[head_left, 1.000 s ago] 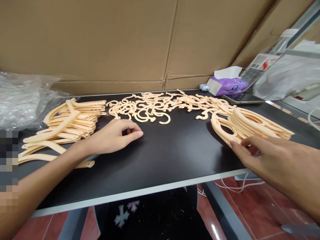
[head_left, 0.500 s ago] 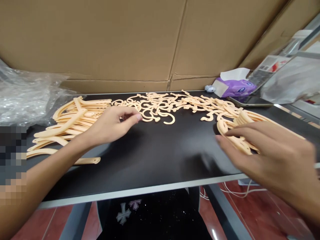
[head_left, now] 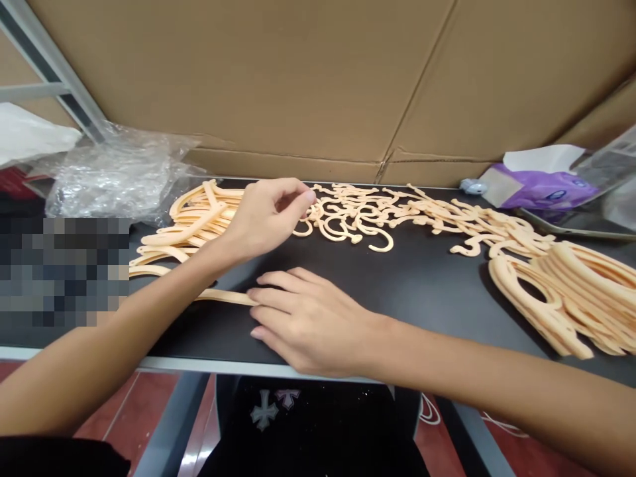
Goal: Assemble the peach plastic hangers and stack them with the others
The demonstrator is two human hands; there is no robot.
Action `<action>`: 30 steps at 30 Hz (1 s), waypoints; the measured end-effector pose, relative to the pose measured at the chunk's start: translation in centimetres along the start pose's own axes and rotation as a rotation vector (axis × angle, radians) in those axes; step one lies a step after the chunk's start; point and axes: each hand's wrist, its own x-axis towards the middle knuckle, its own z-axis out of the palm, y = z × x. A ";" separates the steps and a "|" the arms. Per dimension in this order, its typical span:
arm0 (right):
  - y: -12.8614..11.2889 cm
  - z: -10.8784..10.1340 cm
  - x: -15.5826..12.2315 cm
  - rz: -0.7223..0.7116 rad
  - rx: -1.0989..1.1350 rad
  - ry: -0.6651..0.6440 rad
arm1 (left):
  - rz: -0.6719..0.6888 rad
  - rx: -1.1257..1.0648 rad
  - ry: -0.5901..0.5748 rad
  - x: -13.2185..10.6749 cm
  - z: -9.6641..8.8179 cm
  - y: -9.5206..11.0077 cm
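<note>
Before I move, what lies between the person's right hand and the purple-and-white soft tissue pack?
The head view shows black tabletop beside the right hand, then scattered peach plastic hooks before the tissue pack.

Blk table (head_left: 422, 285) w/ pale front edge (head_left: 199, 365). Big brown cardboard (head_left: 248, 79) bhnd table. Red floor tiles (head_left: 149, 401) & gray metal leg (head_left: 173, 424) under table; metal rack post (head_left: 55, 70) nr table's back L corner.

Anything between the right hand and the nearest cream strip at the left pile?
Nothing visible: the right hand has its fingertips at the right end of the nearest cream strip. Farther left, the left forearm crosses in front of the strip in this view, hiding part of it.
</note>
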 end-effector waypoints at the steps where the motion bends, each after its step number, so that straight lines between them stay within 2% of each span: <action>1: 0.3 -0.2 -0.7 0.013 -0.022 0.029 | 0.012 0.002 -0.007 -0.1 0.0 0.1; 4: 1.7 -1.2 -2.7 0.084 -0.084 0.120 | 0.037 0.007 -0.036 -0.2 0.2 0.1; 8: 3.5 -2.1 -4.1 0.206 -0.108 0.156 | 0.069 0.078 -0.120 -0.1 0.4 -0.7; 11: 4.4 -2.4 -4.1 0.285 -0.086 0.123 | 0.125 0.264 -0.230 -0.1 0.5 -1.8; 14: 4.8 -2.5 -3.9 0.328 -0.062 0.069 | 0.178 0.424 -0.283 0.0 0.5 -2.9; 20: 5.4 -3.0 -3.8 0.430 -0.104 -0.018 | 0.248 0.461 -0.335 0.2 0.8 -3.7; 24: 5.5 -3.4 -3.6 0.459 -0.127 -0.026 | 0.269 0.440 -0.237 0.4 0.5 -3.5; 30: 5.6 -3.9 -3.6 0.490 -0.132 -0.005 | 0.132 0.325 0.099 0.7 -0.9 -1.6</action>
